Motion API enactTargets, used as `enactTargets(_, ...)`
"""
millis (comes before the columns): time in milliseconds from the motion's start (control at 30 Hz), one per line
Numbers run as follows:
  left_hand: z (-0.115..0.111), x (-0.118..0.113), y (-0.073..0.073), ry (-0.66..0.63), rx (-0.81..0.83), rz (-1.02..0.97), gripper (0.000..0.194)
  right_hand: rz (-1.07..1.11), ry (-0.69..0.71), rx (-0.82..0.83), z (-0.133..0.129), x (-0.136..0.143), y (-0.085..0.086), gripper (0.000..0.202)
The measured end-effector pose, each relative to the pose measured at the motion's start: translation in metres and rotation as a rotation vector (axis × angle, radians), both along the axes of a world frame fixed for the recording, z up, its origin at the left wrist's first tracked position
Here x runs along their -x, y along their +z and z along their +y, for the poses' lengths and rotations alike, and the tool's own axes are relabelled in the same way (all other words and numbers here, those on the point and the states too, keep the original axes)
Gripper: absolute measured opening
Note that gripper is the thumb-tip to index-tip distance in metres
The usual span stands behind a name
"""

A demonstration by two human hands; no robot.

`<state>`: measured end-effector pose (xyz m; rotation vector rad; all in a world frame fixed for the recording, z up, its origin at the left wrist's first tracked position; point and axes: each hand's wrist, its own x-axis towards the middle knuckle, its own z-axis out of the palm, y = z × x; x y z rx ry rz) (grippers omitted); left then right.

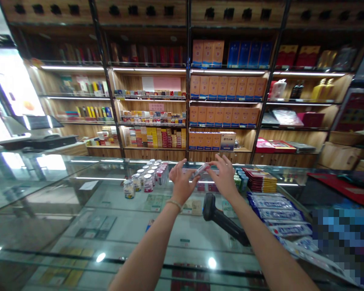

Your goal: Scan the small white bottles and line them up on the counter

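Above the glass counter (109, 218), my left hand (182, 181) and my right hand (222, 176) hold a small slim white-and-pink pack (201, 170) between them. The left fingertips pinch its lower left end, and the right fingertips are on its upper right end. Its exact kind is too small to make out. A black barcode scanner (223, 218) lies on the glass below my hands, partly behind my right forearm. To the left of my left hand stand several small white-lidded bottles (148, 182) in rows.
Right of my right hand are stacked red-and-gold packs (261, 180) and green bottles (237, 180). Blue-and-white packets (279, 214) line the counter's right side. Behind it rise shelves with orange boxes (227, 87) and cigarette packs (153, 137). A white paper (89, 185) lies left.
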<state>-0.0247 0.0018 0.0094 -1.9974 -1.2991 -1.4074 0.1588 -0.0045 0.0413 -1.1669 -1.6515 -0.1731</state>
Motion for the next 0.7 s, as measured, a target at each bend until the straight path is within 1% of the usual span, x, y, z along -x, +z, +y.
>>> enactTargets(133, -0.002, -0.005, -0.002, -0.055, 0.046, 0.077, 0.020, -0.064, -0.005, -0.040, -0.012, -0.002, 0.000, 0.029)
enactTargets(300, -0.003, -0.007, -0.007, -0.047, 0.072, 0.147, 0.022, -0.130, -0.014, -0.050, -0.017, -0.003, -0.004, 0.029)
enactTargets(433, -0.001, -0.003, -0.009, -0.059, 0.093, 0.169, 0.022, -0.171, -0.037, -0.052, -0.018, -0.002, -0.005, 0.025)
enactTargets(533, 0.003, 0.003, -0.005, -0.060, 0.103, 0.182, 0.022, -0.239, -0.057, -0.078, -0.019, 0.000, 0.000, 0.023)
enactTargets(633, 0.007, 0.009, 0.003, -0.055, 0.099, 0.175, 0.022, -0.315, -0.059, -0.102, -0.020, 0.004, 0.012, 0.022)
enactTargets(700, 0.008, 0.014, 0.010, -0.047, 0.091, 0.167, 0.023, -0.320, -0.054, -0.108, -0.020, 0.010, 0.020, 0.022)
